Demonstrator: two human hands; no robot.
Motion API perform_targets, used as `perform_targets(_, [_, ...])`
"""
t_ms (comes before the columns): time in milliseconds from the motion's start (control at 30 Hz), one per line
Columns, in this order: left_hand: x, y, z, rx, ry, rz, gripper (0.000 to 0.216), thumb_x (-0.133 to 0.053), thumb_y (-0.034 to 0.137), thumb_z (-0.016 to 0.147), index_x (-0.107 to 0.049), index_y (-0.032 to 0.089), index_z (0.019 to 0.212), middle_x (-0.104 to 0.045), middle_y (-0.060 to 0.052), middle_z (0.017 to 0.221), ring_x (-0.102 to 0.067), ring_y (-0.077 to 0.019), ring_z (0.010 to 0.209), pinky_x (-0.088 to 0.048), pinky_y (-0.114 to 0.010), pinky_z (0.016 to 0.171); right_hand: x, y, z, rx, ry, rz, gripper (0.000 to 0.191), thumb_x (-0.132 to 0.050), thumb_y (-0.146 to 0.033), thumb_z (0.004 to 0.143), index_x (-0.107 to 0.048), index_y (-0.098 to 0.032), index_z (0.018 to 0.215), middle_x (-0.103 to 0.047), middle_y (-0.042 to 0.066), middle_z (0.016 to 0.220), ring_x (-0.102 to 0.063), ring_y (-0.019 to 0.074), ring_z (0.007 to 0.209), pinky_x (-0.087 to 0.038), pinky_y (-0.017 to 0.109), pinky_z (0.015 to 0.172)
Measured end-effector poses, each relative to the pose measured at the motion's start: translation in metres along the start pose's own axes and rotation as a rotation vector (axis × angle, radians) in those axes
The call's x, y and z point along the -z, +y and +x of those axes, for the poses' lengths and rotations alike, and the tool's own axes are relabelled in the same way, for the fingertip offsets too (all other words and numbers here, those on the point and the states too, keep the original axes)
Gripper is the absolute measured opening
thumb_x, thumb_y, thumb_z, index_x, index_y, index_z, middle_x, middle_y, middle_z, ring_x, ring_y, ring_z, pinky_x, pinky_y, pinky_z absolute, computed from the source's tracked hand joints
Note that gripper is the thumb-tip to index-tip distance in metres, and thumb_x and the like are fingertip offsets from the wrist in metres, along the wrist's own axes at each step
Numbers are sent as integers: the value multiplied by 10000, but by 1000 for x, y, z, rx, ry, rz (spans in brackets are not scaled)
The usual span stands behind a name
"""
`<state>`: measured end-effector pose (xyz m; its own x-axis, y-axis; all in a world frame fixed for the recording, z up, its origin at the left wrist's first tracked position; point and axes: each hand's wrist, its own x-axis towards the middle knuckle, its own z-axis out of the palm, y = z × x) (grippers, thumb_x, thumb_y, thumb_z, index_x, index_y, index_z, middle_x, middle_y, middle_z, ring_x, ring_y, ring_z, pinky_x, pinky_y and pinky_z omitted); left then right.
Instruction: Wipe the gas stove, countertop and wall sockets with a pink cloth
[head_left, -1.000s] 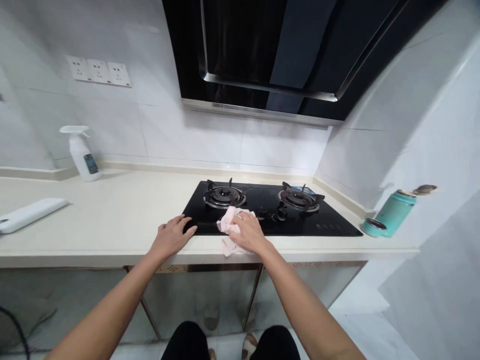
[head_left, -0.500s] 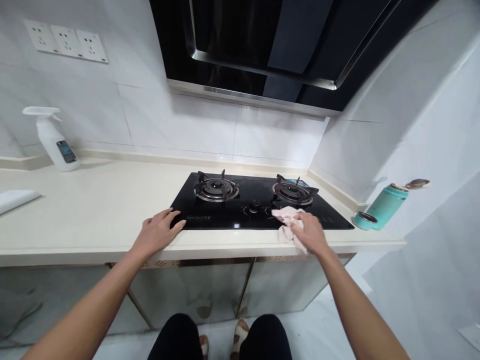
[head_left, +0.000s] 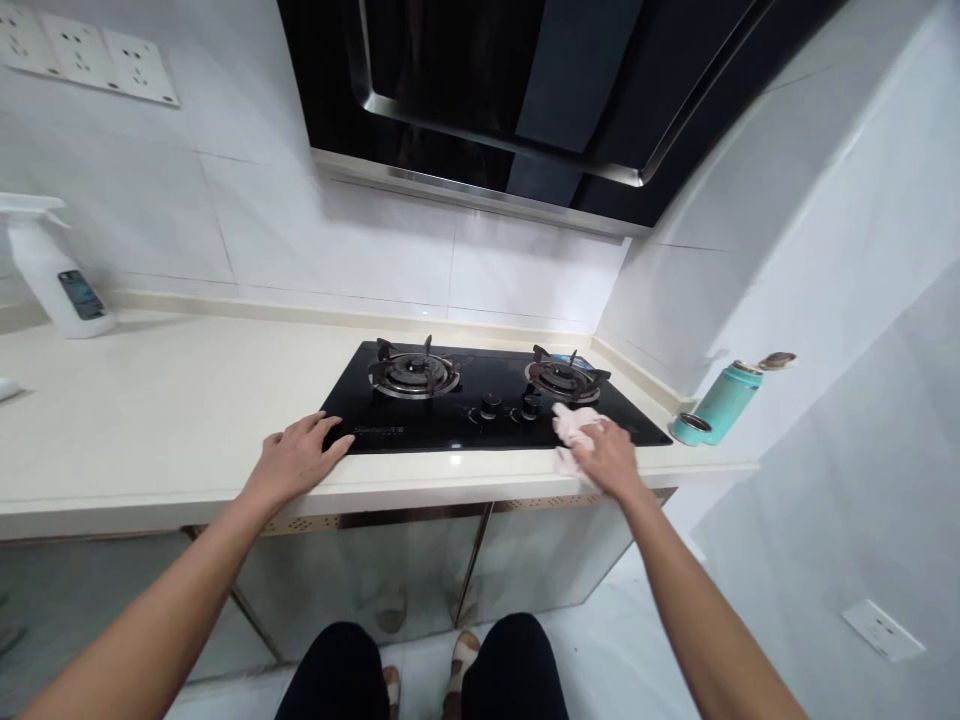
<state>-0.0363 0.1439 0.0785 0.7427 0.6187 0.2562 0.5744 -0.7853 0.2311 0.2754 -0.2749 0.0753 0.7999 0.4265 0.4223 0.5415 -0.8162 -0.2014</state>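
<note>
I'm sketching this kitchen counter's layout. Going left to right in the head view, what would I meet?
white spray bottle → left hand → left gas burner → control knobs → right hand on pink cloth → teal flask

A soft cloth rag [head_left: 574, 440] on the glossy black glass hob [head_left: 420, 425], with cast-iron burner grates [head_left: 414, 372].
</note>
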Motion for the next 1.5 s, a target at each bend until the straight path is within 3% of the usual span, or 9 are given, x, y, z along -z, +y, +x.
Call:
perform_targets(300, [-4, -9, 6, 1, 2, 2, 695, -334, 628, 960, -604, 250, 1477, -510, -117, 1626, -449, -371, 1513, -360, -604, 1214, -12, -250, -51, 564, -183, 210, 409, -599, -567, 948, -740, -316, 1239, -551, 93, 1453, -450, 320, 1289, -378, 495, 1043])
perform_targets(467, [-4, -10, 4, -16, 27, 33, 647, -314, 517, 968, -594, 262, 1493, -527, -106, 1613, -490, -347, 1489, -397, -586, 1191, -26, -297, -61, 806, -124, 319, 365, -611, -560, 964, -748, -310, 1190, -571, 51, 1433, -441, 273, 1292, -386, 454, 1054])
perform_targets(633, [-3, -6, 0, 19, -2, 9, 679, -340, 617, 981, -589, 251, 1496, -495, -95, 1642, -422, -324, 1541, -342, -570, 1238, -27, -229, -50, 696, -113, 374, 346, -653, -529, 947, -782, -274, 1143, -641, 60, 1395, -509, 265, 1237, -409, 429, 1044])
perform_targets(733, [-1, -2, -3, 26, -9, -6, 674, -341, 634, 993, -589, 262, 1498, -489, -85, 1647, -420, -325, 1542, -338, -560, 1241, -24, -143, -39, 516, -11, 352, 269, -603, -400, 960, -798, -271, 1093, -684, 72, 1340, -539, 272, 1241, -404, 435, 1082])
perform_targets(933, [3, 8, -9, 17, 7, -13, 657, -376, 586, 1001, -580, 212, 1502, -480, -129, 1647, -412, -327, 1545, -317, -563, 1247, -7, 36, -14, -37, 18, 70, 543, -464, -514, 962, -767, -128, 1195, -629, 223, 1357, -561, 363, 1256, -427, 512, 1101])
perform_targets(1033, [5, 11, -12, 20, -1, -26, 649, -376, 574, 1007, -578, 205, 1501, -470, -135, 1653, -411, -327, 1544, -314, -566, 1246, 3, 78, -2, -367, -39, -19, 660, -389, -582, 973, -690, -156, 1377, -537, 236, 1490, -542, 438, 1306, -438, 567, 1069])
perform_targets(1100, [6, 12, -13, 23, -4, -27, 639, -380, 568, 1012, -580, 206, 1500, -468, -137, 1655, -415, -327, 1542, -315, -554, 1245, 8, 79, 3, -497, -44, -55, 674, -367, -583, 980, -654, -172, 1431, -513, 238, 1513, -529, 466, 1326, -432, 574, 1064])
perform_targets(1233, [7, 13, -15, 20, 6, -13, 617, -396, 558, 1016, -595, 214, 1488, -480, -144, 1648, -435, -333, 1530, -316, -538, 1244, 11, 21, -12, -440, -50, -115, 644, -376, -552, 997, -674, -146, 1398, -553, 262, 1423, -551, 451, 1273, -442, 540, 1014])
perform_targets(1500, [4, 12, -13, 18, 19, -3, 616, -400, 549, 1014, -584, 208, 1494, -486, -136, 1643, -425, -330, 1537, -328, -549, 1237, -13, -215, -79, 298, -29, 152, 339, -551, -447, 975, -762, -199, 1067, -643, 157, 1258, -511, 330, 1135, -404, 478, 969])
